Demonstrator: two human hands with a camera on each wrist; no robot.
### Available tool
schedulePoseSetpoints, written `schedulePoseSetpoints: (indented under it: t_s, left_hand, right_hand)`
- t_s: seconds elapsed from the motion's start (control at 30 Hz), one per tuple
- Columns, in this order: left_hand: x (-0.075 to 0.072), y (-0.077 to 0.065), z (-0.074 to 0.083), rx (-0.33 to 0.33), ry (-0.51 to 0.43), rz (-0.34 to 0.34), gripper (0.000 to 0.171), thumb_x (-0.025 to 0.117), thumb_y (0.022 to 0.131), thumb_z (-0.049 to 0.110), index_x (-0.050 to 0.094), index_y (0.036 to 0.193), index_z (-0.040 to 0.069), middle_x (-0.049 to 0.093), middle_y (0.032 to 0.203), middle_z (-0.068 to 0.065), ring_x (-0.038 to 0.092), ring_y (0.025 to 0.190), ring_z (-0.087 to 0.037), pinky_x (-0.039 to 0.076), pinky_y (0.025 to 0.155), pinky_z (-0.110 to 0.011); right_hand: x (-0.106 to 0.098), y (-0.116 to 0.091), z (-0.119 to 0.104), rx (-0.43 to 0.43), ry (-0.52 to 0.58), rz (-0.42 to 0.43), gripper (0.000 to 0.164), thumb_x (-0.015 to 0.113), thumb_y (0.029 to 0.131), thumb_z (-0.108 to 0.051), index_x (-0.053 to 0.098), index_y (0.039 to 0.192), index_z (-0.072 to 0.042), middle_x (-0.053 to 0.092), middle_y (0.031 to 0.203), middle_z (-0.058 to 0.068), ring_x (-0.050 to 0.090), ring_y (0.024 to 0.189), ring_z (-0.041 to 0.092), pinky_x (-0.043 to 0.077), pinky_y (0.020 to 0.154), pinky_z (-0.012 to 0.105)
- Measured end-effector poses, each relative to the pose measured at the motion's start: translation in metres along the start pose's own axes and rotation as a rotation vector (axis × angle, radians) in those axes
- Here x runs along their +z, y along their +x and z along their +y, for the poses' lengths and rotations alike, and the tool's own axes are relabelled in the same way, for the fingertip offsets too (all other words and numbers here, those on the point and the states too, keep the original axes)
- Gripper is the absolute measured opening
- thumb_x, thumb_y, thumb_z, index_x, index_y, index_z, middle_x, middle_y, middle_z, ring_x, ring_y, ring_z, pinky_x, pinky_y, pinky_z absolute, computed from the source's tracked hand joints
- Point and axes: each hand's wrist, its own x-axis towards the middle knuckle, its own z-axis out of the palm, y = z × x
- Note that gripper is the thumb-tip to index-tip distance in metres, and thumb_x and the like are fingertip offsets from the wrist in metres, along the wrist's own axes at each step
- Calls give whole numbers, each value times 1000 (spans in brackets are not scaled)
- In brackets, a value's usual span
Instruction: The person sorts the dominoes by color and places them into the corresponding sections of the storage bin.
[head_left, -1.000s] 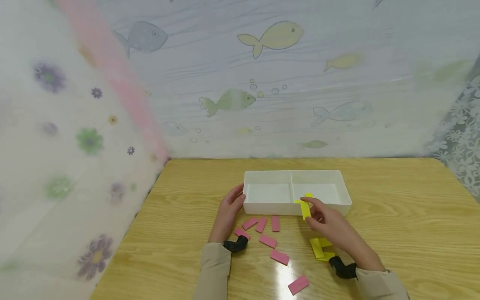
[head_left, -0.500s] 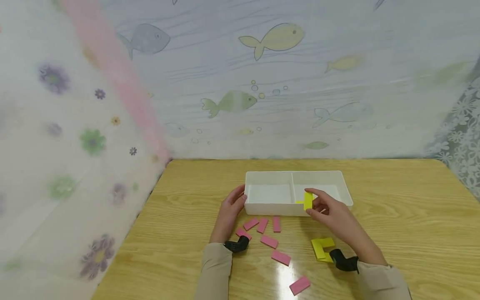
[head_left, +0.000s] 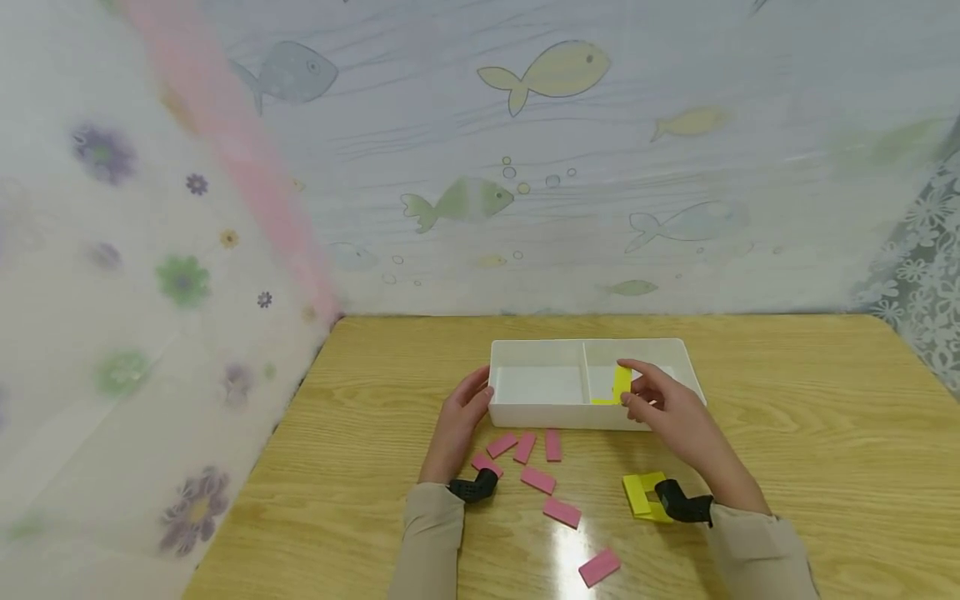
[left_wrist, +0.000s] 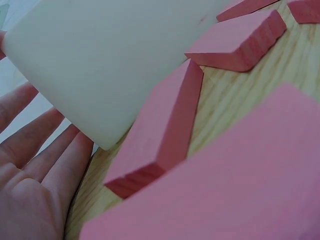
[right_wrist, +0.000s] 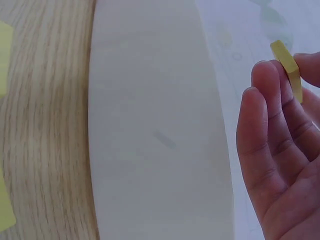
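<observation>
A white two-compartment box (head_left: 555,417) sits on the wooden table. My left hand (head_left: 456,421) touches its left end; in the left wrist view the fingers (left_wrist: 30,132) lie fairly straight along the wall. Between thumb and fingertips, my right hand (head_left: 678,421) pinches a flat yellow block (head_left: 623,382), held upright over the right compartment. The right wrist view shows the same yellow block (right_wrist: 287,67) edge-on. Inside that compartment, another yellow piece (head_left: 602,402) shows partly at the front wall. The left compartment's visible floor is bare.
Several flat pink blocks (head_left: 538,480) lie scattered before the box, some close to the left wrist. A small group of yellow blocks (head_left: 636,497) lies under the right wrist, partly hidden by the black wrist camera (head_left: 682,502). A fish-patterned curtain (head_left: 480,250) hangs behind the table.
My right hand has carried the yellow block up and away, from in front of the box's front wall to above the right compartment. The left hand has stayed at the box's left end.
</observation>
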Motion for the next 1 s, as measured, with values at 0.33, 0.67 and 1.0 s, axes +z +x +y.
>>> schedulePoseSetpoints:
  t_s: [0.33,0.67,1.0]
  left_hand:
    - [-2,6,-10,9,-30,-5,48,50,91,30,39,135,13,40,136,-5,36,124,-18,31,99,-35]
    - [-5,14,-29,54,-34,33,48,56,87,36,46,131,19,46,131,1,40,121,-14,33,98,-35]
    - [-6,15,-30,71,-30,23,47,54,89,33,44,132,17,44,132,-1,39,122,-16,33,98,-36]
  right_hand:
    - [-1,9,0,40,127,16,33,51,91,-31,43,116,-13,56,96,14,58,76,23,49,69,34]
    - [-1,20,8,49,158,58,30,50,92,-29,45,113,-10,56,98,15,57,80,32,49,69,36]
    - [2,20,12,66,32,116,27,50,91,-33,50,108,-12,57,94,10,57,78,25,49,66,31]
